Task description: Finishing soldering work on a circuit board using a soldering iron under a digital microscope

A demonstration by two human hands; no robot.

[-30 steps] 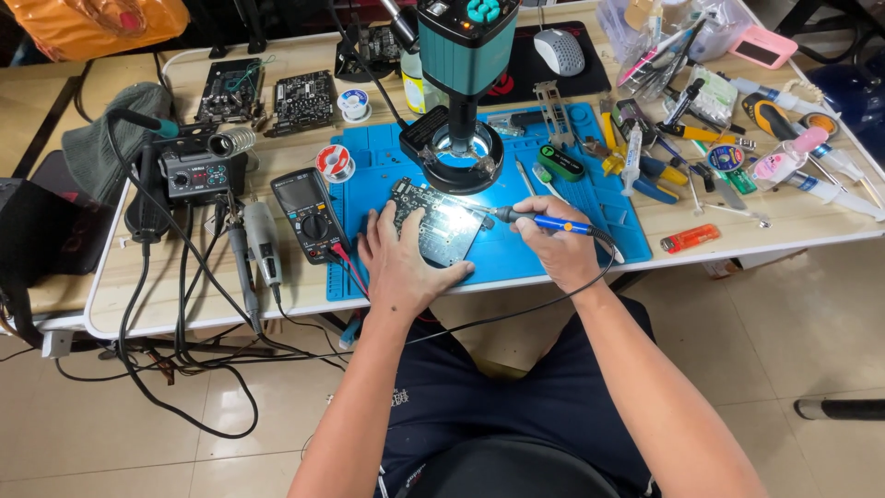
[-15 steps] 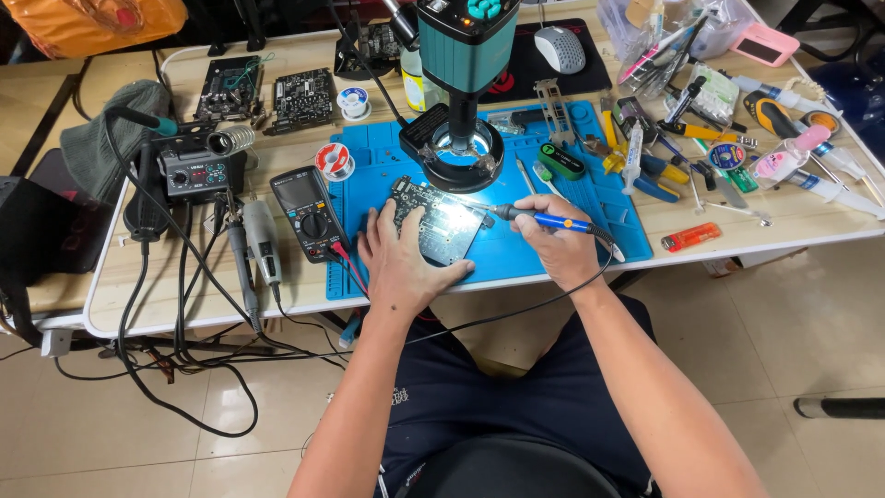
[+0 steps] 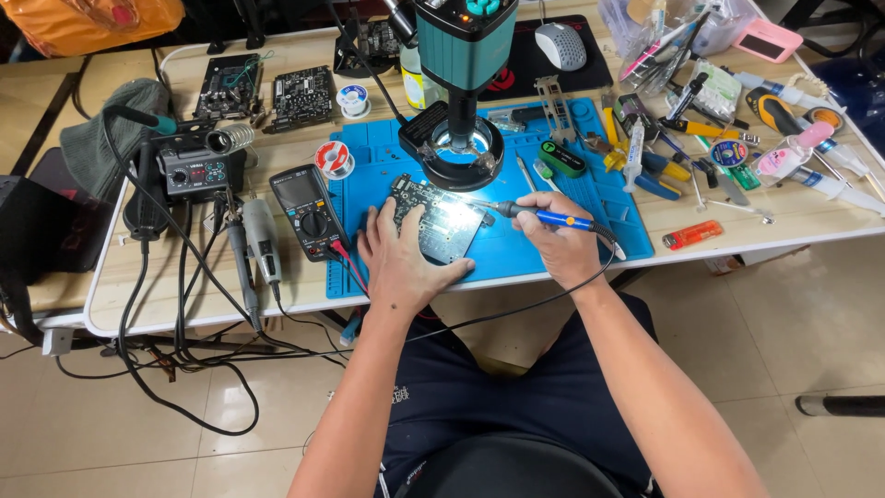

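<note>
- Circuit board [image 3: 441,226] lies flat on the blue work mat [image 3: 562,214], just below the microscope [image 3: 458,83], its long axis slanting from upper left to lower right; likely set there for the ring light (it glares off the board).
- Left hand [image 3: 398,263] presses the board's near-left edge, fingers spread, seemingly to steady it.
- Right hand [image 3: 556,242] is closed around the soldering iron [image 3: 542,216], pen-style; its tip points left, touching the board's right edge.
</note>
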